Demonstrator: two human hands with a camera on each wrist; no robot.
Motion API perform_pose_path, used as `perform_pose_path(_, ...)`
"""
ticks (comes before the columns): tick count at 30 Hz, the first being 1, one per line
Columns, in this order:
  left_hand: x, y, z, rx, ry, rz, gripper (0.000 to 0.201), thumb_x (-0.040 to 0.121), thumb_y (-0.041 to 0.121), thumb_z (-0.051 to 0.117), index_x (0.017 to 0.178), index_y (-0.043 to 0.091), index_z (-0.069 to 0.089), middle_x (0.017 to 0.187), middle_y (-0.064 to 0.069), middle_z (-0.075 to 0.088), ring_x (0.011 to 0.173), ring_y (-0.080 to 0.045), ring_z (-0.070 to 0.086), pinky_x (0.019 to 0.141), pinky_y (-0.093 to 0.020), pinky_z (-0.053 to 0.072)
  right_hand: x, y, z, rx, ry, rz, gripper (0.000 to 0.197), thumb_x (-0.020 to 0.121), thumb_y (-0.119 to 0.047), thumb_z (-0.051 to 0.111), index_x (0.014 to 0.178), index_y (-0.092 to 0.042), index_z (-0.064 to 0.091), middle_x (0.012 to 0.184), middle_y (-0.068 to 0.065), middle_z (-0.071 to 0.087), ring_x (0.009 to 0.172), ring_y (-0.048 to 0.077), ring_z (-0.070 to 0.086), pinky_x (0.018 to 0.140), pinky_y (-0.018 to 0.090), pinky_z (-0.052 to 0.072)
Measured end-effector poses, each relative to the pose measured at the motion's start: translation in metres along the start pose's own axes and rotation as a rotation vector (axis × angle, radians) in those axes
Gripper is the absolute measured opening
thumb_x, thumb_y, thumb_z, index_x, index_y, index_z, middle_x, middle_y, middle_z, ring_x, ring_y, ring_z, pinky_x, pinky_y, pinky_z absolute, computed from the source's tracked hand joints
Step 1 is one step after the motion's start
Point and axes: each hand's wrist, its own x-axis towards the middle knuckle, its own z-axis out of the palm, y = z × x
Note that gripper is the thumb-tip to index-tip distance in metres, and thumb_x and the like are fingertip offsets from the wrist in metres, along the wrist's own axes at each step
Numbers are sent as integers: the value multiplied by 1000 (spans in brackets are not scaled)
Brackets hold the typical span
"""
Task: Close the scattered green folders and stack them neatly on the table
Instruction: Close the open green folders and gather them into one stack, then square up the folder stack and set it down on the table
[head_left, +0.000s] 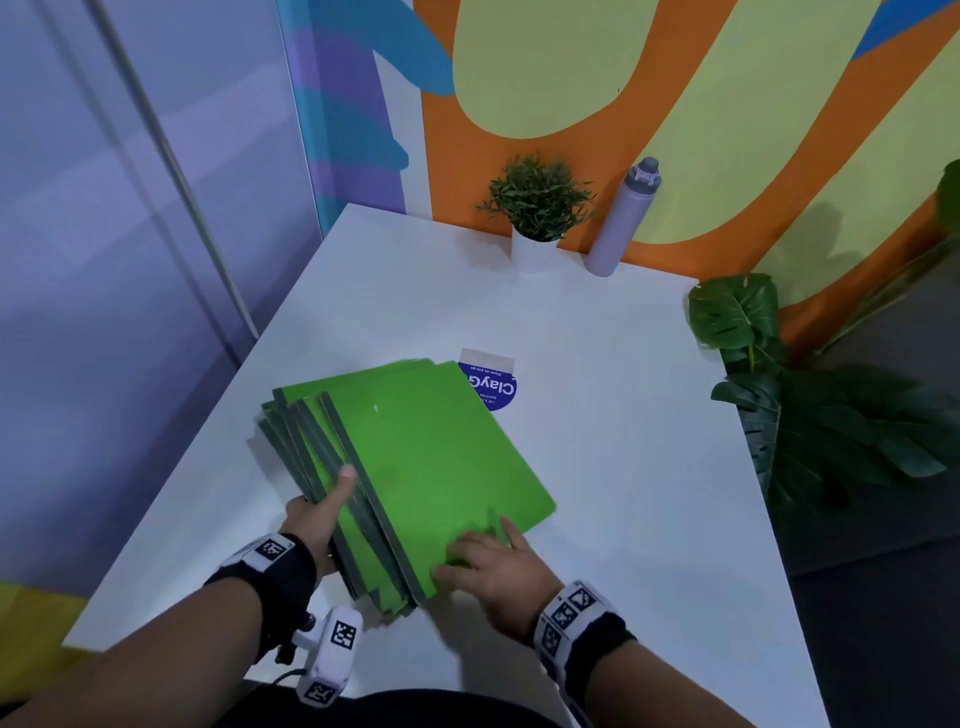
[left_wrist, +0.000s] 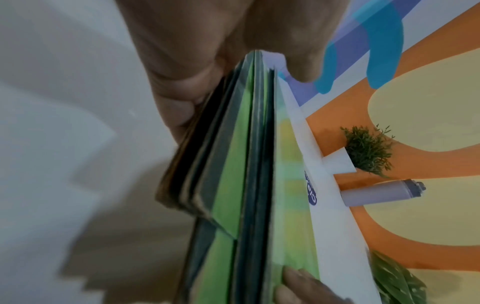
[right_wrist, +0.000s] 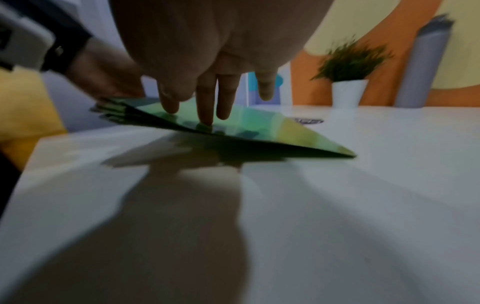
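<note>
A pile of closed green folders (head_left: 431, 457) is seen on the near-left part of the white desk (head_left: 623, 415). The long axis of the pile runs diagonally, from the near edge of the desk up and to the left, with the dark spines on the left side, fanned out in steps rather than lined up. The free edges face right and away.

The spine side of the pile is gripped by the left hand (head_left: 311, 525): the thumb (head_left: 340, 488) is laid on top, and in the left wrist view the fingers (left_wrist: 176, 98) are seen curled under the bottom folders, so that side is raised off the desk. The right hand (head_left: 491, 564) is laid on the near corner of the top folder with fingers (right_wrist: 205, 105) straight and slightly spread, tips pressed on the cover.

A blue round sticker (head_left: 496, 389) with a pale tab lies on the desk just behind the pile, its near part covered by the far corner of the folders. A potted plant (head_left: 537, 213) and a lilac bottle (head_left: 621, 218) stand side by side at the far edge against the painted wall, well apart from the pile. Large leaves (head_left: 737, 317) reach in beside the right edge of the desk.

Bare desk is seen to the right of the pile and between it and the far edge. The left edge of the desk is near the spines.
</note>
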Motion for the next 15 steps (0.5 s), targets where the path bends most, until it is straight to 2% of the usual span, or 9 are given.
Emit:
perform_pose_path(2,-3,-5,1,93,29,47,135,29,70,85,137,8,33,134,-23,52,111,-46,58,85,-56,52,-3,2,2,64,-63,12,70,74,8,50,130,-33,41,142,1,45,135,23,34,105,66,6)
perform_pose_path(3,-3,-6,1,93,38,67,135,18,61,90,130,9,37,126,-22,57,103,-44,62,77,-58,55,-4,6,0,83,-65,7,71,74,9,49,131,-34,41,145,0,42,137,22,30,106,65,5)
perform_pose_path(4,4,-12,-1,99,57,77,129,17,51,94,126,9,39,121,-21,59,98,-43,63,71,-59,57,-4,12,-2,98,-64,0,71,75,8,49,132,-34,41,146,-2,41,138,21,28,107,63,5)
perform_pose_path(6,18,-17,-1,75,59,99,106,36,30,91,124,11,36,122,-21,56,101,-44,60,75,-59,56,-2,26,-11,143,-16,68,67,81,1,48,136,-36,38,148,-1,38,139,19,28,111,57,9)
perform_pose_path(7,-12,0,4,60,41,113,96,44,24,88,124,13,35,123,-21,55,104,-45,59,80,-58,55,-1,35,-15,186,32,171,64,85,-7,49,140,-37,33,149,1,36,139,19,28,113,55,13)
perform_pose_path(9,-40,18,8,29,-7,204,71,60,13,83,115,15,39,114,-17,59,103,-42,59,89,-56,51,-1,56,-23,332,135,474,67,89,-26,51,146,-34,18,153,6,26,139,23,27,111,53,23)
perform_pose_path(11,-55,26,11,49,-87,286,47,74,-1,74,106,16,44,103,-14,63,99,-37,62,92,-52,50,-4,73,-33,537,172,728,79,88,-39,54,148,-32,5,157,11,10,142,28,19,111,54,24)
perform_pose_path(13,-67,31,11,83,-197,346,44,78,-7,69,102,24,48,103,-12,66,100,-32,64,95,-51,49,-6,84,-43,726,191,826,92,84,-44,61,148,-32,-3,158,11,0,144,29,9,113,54,18)
perform_pose_path(15,-73,34,11,130,-302,408,49,80,-8,66,107,30,51,107,-8,69,104,-27,65,98,-49,48,-12,95,-49,902,253,875,104,77,-43,70,148,-31,-5,158,8,7,143,29,12,115,51,17)
